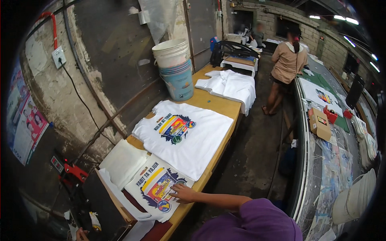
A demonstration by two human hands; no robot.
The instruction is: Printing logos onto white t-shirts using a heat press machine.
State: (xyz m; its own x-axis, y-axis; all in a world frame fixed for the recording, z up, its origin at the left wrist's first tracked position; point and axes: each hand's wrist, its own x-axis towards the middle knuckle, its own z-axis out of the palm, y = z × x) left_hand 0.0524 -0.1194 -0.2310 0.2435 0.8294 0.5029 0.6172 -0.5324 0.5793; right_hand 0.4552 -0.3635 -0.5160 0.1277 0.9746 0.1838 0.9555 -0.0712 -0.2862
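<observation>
My right hand [183, 193] lies on a printed transfer sheet [161, 185] with a colourful mirrored design, its fingers spread and lightly bent. That sheet tops a stack on the yellow table. Just beyond it a white T-shirt [205, 136] with a similar print is spread flat. Folded white cloth or paper [124, 162] sits to the left of the sheet. At the lower left edge, only a small part of my left hand [82, 234] shows, beside a heat press [102, 197] with a dark plate and red parts; its fingers are mostly hidden.
Stacked buckets [175, 70] and more white shirts [231, 86] stand farther along the yellow table [201, 102]. Across the aisle runs a long worktable [309, 176] with a cardboard box [319, 123]. A person in a tan top [287, 60] stands there; another is farther back.
</observation>
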